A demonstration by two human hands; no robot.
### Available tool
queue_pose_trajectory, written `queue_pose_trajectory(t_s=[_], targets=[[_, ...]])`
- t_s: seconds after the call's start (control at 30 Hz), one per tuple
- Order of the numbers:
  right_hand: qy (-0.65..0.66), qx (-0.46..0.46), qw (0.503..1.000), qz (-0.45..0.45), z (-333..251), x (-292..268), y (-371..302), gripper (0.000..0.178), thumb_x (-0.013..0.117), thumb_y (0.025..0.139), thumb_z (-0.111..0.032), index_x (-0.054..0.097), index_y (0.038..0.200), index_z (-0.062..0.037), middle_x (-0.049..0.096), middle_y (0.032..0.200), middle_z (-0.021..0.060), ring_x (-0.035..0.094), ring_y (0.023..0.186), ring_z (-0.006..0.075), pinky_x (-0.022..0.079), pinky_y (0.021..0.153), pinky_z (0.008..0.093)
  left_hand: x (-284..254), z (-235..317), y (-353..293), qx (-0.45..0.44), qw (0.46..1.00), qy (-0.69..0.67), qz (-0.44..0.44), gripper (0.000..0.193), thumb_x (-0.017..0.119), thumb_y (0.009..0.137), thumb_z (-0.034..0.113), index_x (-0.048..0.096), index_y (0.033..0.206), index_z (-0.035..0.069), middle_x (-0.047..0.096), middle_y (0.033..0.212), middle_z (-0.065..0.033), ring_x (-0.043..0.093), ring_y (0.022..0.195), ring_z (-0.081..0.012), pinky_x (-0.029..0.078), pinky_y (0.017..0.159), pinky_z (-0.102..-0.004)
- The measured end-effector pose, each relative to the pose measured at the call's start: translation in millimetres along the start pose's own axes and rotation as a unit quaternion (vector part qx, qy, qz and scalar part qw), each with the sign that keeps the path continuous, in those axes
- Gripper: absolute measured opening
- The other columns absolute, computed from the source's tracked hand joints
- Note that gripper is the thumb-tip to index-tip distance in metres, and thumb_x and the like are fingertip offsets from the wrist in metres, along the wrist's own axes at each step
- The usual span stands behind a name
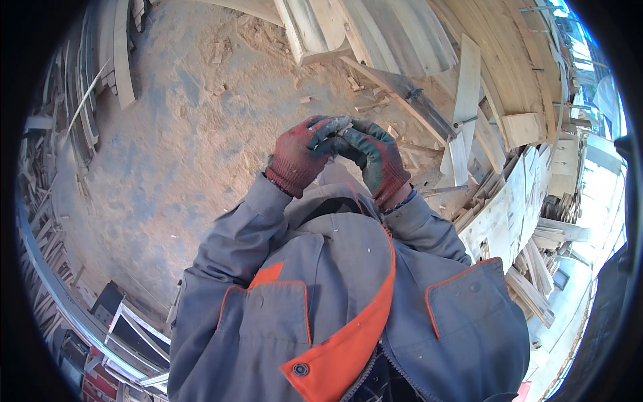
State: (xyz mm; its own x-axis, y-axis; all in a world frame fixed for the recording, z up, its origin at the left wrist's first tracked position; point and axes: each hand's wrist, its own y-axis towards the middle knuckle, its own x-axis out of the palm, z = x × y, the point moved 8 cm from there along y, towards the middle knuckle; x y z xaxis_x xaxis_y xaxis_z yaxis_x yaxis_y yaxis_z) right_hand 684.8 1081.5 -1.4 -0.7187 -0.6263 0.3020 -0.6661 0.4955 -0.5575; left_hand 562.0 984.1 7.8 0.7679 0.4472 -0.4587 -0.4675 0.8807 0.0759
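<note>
Nearest is the grey jacket (335, 258), its orange-edged flap (341, 338) hanging open below the wrists. Beyond it the gloved left hand (301, 151) and gloved right hand (382, 159) meet, fingers bent inward and closed on a small pale piece (341, 124) between their fingertips — what it is, I can't make out. It sits up at the far side of the hands, clear of the jacket. Handling it well probably means a light pinch from both sides, since thick glove tips would dull the feel, and keeping it in plain view above the fingers. Past the hands lies a floor (181, 144) strewn with sawdust and chips — a dropped piece could be hard to spot there. Farther out, planks (499, 53) lean at the right, and long strips (122, 57) lie at the left.
</note>
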Motion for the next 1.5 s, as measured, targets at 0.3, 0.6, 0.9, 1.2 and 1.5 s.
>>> queue_pose_trajectory(t_s=[0.3, 0.6, 0.9, 1.2, 1.5], targets=[[-0.021, 0.004, 1.000, -0.004, -11, -30, -1, 0.034, 0.066, 0.106, -0.018, 0.066, 0.134, 0.0015, 0.075, 0.115, 0.0113, 0.074, 0.101, 0.0195, 0.061, 0.092, 0.0341, 29, -10, 3, -0.035, 0.958, -0.282, 0.046, 0.038, 0.070, 0.092, -0.005, 0.072, 0.130, 0.003, 0.074, 0.125, -0.0067, 0.069, 0.116, -0.0183, 0.054, 0.101, -0.0332], [-0.004, -0.058, 0.993, -0.105, -38, -57, 17, 0.030, 0.069, 0.105, -0.016, 0.070, 0.129, -0.0001, 0.076, 0.115, 0.0095, 0.074, 0.097, 0.0154, 0.062, 0.087, 0.0294, 57, 6, 18, -0.054, 0.950, -0.269, 0.151, 0.037, 0.073, 0.091, -0.004, 0.073, 0.128, 0.003, 0.075, 0.122, -0.0074, 0.071, 0.112, -0.0173, 0.056, 0.097, -0.0318], [-0.091, -0.077, 0.985, -0.124, -51, -87, 43, 0.031, 0.065, 0.105, -0.007, 0.067, 0.135, 0.0017, 0.075, 0.119, 0.0102, 0.074, 0.104, 0.0201, 0.062, 0.091, 0.0351, 72, 32, 25, -0.025, 0.961, -0.176, 0.210, 0.039, 0.075, 0.089, -0.007, 0.072, 0.127, 0.002, 0.076, 0.116, -0.0077, 0.072, 0.106, -0.0158, 0.058, 0.091, -0.0299], [-0.135, -0.213, 0.955, -0.155, -77, -93, 44, 0.027, 0.072, 0.099, -0.001, 0.072, 0.126, 0.0025, 0.075, 0.116, 0.0077, 0.070, 0.103, 0.0121, 0.061, 0.091, 0.0287, 105, 14, 26, -0.147, 0.867, -0.410, 0.242, 0.030, 0.080, 0.094, 0.005, 0.073, 0.123, 0.000, 0.077, 0.112, -0.0062, 0.071, 0.103, -0.0123, 0.059, 0.088, -0.0292], [-0.050, -0.085, 0.982, -0.161, -41, -99, 71, 0.026, 0.072, 0.099, -0.001, 0.072, 0.125, 0.0029, 0.077, 0.111, 0.0067, 0.073, 0.096, 0.0130, 0.062, 0.087, 0.0277, 106, 0, 28, -0.189, 0.852, -0.413, 0.262, 0.027, 0.079, 0.095, 0.001, 0.072, 0.121, -0.001, 0.077, 0.107, -0.0050, 0.069, 0.095, -0.0103, 0.056, 0.083, -0.0257]])
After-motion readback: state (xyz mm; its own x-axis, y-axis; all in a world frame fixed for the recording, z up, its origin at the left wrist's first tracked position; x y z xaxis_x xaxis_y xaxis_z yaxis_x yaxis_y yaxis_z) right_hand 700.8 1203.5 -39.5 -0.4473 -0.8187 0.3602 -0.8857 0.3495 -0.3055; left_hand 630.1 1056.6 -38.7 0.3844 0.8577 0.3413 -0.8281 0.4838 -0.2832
